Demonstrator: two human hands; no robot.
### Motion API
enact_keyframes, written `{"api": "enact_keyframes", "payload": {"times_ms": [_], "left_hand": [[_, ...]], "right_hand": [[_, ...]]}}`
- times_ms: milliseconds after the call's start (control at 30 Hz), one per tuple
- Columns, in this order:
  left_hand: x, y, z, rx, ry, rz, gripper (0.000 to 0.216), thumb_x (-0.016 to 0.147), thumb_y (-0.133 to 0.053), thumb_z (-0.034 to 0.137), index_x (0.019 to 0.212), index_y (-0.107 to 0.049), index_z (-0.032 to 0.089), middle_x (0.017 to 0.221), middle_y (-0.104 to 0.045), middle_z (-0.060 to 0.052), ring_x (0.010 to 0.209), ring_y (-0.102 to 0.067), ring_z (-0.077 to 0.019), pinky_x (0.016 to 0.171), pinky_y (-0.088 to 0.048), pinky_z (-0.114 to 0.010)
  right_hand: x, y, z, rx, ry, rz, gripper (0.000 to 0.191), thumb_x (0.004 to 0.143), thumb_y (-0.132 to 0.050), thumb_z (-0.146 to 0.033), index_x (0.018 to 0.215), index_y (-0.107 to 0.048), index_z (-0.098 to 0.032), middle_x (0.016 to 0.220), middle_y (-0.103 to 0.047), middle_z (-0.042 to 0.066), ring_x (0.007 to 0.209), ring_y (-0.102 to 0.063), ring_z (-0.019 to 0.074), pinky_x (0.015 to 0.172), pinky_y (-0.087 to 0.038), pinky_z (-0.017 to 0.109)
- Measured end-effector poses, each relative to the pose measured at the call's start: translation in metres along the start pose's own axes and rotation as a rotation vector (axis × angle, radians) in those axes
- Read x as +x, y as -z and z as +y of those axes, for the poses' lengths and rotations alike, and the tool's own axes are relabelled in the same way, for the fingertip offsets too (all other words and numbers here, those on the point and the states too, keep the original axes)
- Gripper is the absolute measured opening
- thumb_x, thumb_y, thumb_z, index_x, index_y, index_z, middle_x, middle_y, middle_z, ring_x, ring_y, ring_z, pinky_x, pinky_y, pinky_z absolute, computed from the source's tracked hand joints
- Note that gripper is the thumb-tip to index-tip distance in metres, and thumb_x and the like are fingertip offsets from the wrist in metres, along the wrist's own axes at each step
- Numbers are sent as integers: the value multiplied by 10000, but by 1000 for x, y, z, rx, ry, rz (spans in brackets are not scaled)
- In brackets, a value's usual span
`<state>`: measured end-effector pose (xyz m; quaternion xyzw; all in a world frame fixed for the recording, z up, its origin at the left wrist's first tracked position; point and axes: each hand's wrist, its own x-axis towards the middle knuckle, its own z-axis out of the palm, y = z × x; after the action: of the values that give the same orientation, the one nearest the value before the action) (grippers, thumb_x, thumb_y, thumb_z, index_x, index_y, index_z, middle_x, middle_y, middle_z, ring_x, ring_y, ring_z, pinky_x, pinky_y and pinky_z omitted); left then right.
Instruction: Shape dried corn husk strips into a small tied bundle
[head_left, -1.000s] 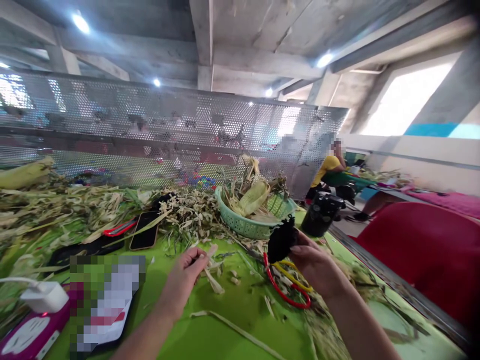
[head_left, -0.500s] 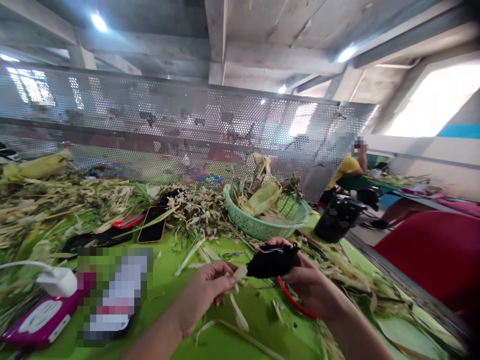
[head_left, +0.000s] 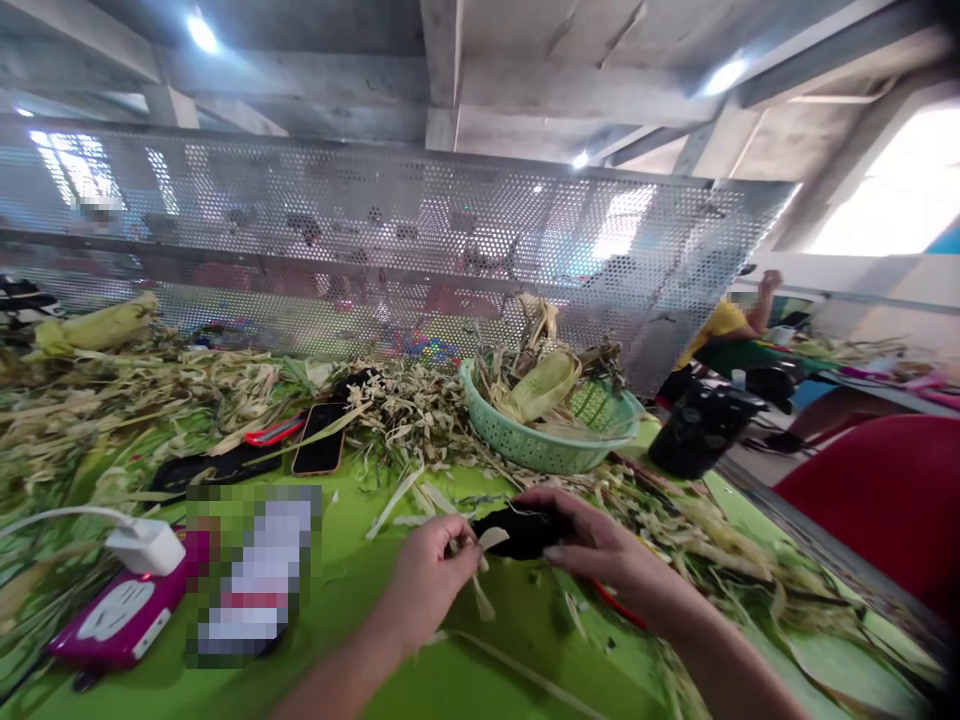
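Note:
My left hand [head_left: 431, 580] pinches a pale strip of corn husk [head_left: 493, 541] between thumb and fingers; a narrow end of it hangs below. The strip's upper part lies against a black fuzzy piece [head_left: 521, 530] that looks like fabric. My right hand [head_left: 600, 545] grips this black piece from its right side, fingers over the top and thumb along the lower edge. Part of the piece is hidden by the fingers. Under my right wrist a thin red curved thing [head_left: 619, 606] shows on the green table [head_left: 390, 660]; the rest of it is covered.
Behind my hands stands a green plastic basket [head_left: 525, 450] of dried husks. Husk scraps [head_left: 412, 410] cover much of the table. To the left lie a phone [head_left: 319, 440], a red cutter [head_left: 274, 433] and a pink power strip [head_left: 124, 620]. A black bucket [head_left: 697, 430] stands right.
My right hand has turned the black piece, so it now shows flatter and darker. Both hands are closer together, the husk strip now overlapping the black piece. The view has shifted slightly.

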<state>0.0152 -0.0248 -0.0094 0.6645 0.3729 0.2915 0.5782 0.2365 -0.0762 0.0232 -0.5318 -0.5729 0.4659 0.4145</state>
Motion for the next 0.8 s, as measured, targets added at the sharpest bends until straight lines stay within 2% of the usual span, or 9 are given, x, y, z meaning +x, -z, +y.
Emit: {"api": "enact_keyframes", "payload": {"times_ms": [67,133,267,367,500,600,700,800], "left_hand": [[0,-2,1,74,-43,40,207,834,-541,350,729,-567,173,723,-520,17,619,-419,-115,558,-290,-215],[0,-5,0,129,-79,55,189,836,-528,312,710,-556,175,758,-537,7,637,-439,-119,568,-307,-217],[-1,-9,-4,182,-112,49,177,842,-502,269,692,-533,180,761,-556,0,633,-465,-119,563,-329,-215],[-2,-9,-7,187,-95,18,167,850,-493,265,712,-539,182,772,-573,-3,610,-473,-113,548,-338,-212],[-4,-9,-3,301,-143,21,166,837,-514,225,676,-533,184,741,-561,10,642,-481,-114,567,-333,-207],[-6,-10,3,388,-168,20,168,834,-514,199,669,-537,183,735,-555,16,650,-477,-112,568,-319,-207],[-7,-11,3,406,-168,-4,168,852,-500,205,695,-555,183,759,-572,12,662,-488,-112,576,-324,-205],[-7,-10,1,377,-138,-32,158,859,-510,229,721,-567,180,790,-591,2,686,-509,-118,606,-346,-207]], "right_hand": [[2,0,2,22,-14,5,387,793,-649,-366,1131,-612,-183,1096,-667,97,1014,-603,270,887,-454,381],[6,0,9,-11,-17,92,348,798,-650,-445,1005,-654,-165,988,-691,90,893,-631,241,797,-478,342],[14,2,27,-219,10,213,282,732,-711,-439,774,-660,-165,737,-671,38,696,-595,191,660,-459,290],[17,4,33,-317,27,235,246,775,-663,-417,762,-638,-173,678,-635,14,644,-562,171,613,-438,271],[16,4,35,-380,56,236,257,825,-604,-435,886,-638,-188,755,-654,13,708,-581,179,639,-439,264],[15,4,34,-485,-12,211,278,817,-604,-461,804,-659,-188,710,-653,12,683,-573,183,605,-422,262],[14,4,30,-421,-32,255,303,773,-642,-467,686,-635,-176,630,-604,-1,616,-526,160,575,-398,255],[11,6,20,-198,-15,343,329,779,-646,-493,706,-627,-172,634,-579,-12,561,-453,118,534,-350,229]]}}
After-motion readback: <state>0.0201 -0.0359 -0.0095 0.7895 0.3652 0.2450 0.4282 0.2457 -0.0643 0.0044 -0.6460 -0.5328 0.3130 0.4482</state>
